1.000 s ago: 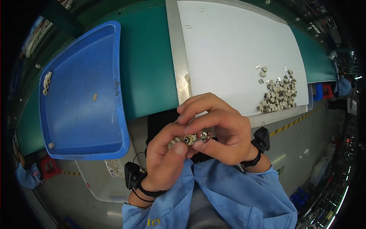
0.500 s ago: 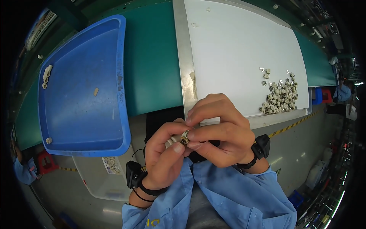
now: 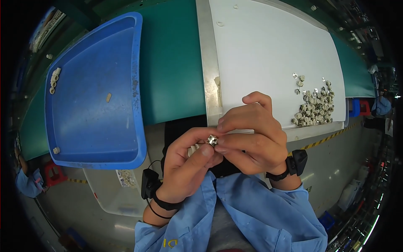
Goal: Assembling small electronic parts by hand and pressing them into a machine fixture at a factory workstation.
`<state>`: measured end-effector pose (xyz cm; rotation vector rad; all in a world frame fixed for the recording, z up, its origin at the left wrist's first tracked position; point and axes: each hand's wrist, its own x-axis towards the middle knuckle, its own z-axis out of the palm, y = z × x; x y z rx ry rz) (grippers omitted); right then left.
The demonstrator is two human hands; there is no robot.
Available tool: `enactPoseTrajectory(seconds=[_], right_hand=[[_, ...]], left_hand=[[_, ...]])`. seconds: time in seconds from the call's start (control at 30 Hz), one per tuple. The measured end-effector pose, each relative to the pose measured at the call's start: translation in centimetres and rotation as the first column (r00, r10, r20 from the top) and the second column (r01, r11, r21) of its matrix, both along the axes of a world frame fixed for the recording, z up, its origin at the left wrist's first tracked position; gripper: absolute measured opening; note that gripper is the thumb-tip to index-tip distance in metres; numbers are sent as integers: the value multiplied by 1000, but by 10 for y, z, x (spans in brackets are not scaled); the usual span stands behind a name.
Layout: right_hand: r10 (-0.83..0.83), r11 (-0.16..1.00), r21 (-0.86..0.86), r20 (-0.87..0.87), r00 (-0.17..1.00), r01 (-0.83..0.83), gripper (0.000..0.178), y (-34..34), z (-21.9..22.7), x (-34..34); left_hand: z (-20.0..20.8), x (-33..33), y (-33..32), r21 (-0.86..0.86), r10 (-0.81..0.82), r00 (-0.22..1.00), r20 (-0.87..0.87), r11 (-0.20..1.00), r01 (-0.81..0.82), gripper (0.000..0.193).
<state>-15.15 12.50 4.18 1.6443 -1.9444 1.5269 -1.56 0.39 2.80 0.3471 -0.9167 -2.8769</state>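
Note:
Close in front of my body, my left hand [image 3: 184, 168] pinches a small shiny metal part [image 3: 212, 140] between thumb and index finger. Its exact kind is too small to make out. A cream-white cylindrical piece [image 3: 192, 149] shows inside the curled fingers of the same hand. My right hand [image 3: 256, 136] meets it from the right, thumb and fingers closed against the metal part's edge, its upper finger raised and bent. The fingertips hide some of the part.
On the white board [image 3: 268, 54] to the right lies a pile of small cream and metal parts [image 3: 315, 107]. A blue tray [image 3: 88, 113] at left holds a few cream pieces [image 3: 54, 80]. Green table surface [image 3: 172, 63] runs between them. A translucent bin [image 3: 117, 201] stands below the tray.
Both hands have shifted slightly up and right in view, and the metal part is turned, showing more of its shiny face. One right finger has lifted higher.

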Motion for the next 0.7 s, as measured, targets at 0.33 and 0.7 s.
enactPoseTrajectory(seconds=[0.33, 0.7], right_hand=[[38, 999, 26, -206, 978, -34, 20, 0, -1, -10], [188, 977, 120, -121, 975, -174, 17, 1, 6, -18]], left_hand=[[-1, 0, -1, -8, 5, 999, -51, 1000, -6, 35], [-3, 9, 2, -71, 4, 1000, 7, 997, -3, 31]])
